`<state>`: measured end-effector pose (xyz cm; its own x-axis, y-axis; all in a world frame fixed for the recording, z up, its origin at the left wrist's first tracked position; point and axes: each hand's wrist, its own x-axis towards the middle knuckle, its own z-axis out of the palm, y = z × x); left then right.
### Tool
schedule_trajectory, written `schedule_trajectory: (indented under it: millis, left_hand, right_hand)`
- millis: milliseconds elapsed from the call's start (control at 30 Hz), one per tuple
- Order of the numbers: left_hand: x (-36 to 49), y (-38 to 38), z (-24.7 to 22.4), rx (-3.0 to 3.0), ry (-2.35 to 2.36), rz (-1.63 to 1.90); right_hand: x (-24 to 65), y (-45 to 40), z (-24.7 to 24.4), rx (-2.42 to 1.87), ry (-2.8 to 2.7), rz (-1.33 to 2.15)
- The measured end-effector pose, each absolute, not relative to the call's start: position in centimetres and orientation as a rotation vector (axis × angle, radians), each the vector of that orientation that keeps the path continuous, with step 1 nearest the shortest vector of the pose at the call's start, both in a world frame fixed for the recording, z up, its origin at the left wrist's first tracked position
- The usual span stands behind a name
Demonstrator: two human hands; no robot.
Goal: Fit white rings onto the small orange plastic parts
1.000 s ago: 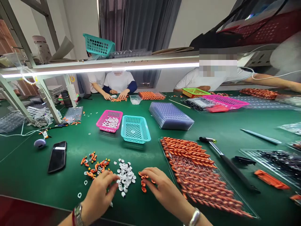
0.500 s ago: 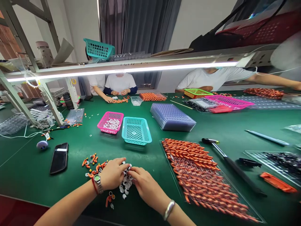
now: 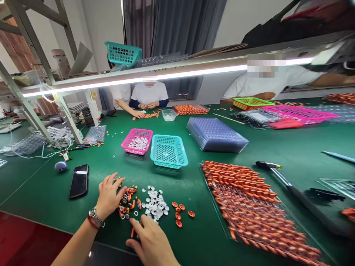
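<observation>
My left hand (image 3: 111, 194) has its fingers spread at the edge of a small pile of orange parts (image 3: 130, 195) with yellow and dark bits. Below the pile, my right hand (image 3: 152, 238) reaches over the green table with thumb and forefinger apart. A small orange piece (image 3: 132, 232) lies between those two fingers, partly hidden by them. Just beyond this hand is a heap of round white caps (image 3: 155, 203). Several orange caps (image 3: 178, 215) are scattered to its right.
A pink basket (image 3: 125, 145) holding white pieces stands by a turquoise basket (image 3: 169, 164). Right are stacked clear trays (image 3: 217, 135), a tray of orange parts (image 3: 249, 207) and a black-handled tool (image 3: 299, 199). A phone (image 3: 78, 181) lies left. Other people sit across the table.
My hands have moved apart, the left one going left to the orange pile, the right one down toward the orange piece. The white caps are uncovered, and orange caps now show beside them.
</observation>
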<state>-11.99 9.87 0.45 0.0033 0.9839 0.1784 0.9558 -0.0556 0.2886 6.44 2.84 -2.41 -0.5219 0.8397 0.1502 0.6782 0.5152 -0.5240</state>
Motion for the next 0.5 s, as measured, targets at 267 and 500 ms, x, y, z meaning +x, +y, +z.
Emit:
schedule_trajectory:
  millis: [267, 500]
  left_hand:
    - [-11.8, 7.7, -2.1, 2.131, 2.05, 0.412]
    - [-7.5, 3.6, -0.8, 2.075, 1.731, 0.816]
  right_hand:
    - [9.0, 3.1, -4.2, -1.107, -2.182, 0.76]
    - [11.7, 2.1, -4.3, -0.906, -1.322, 1.31]
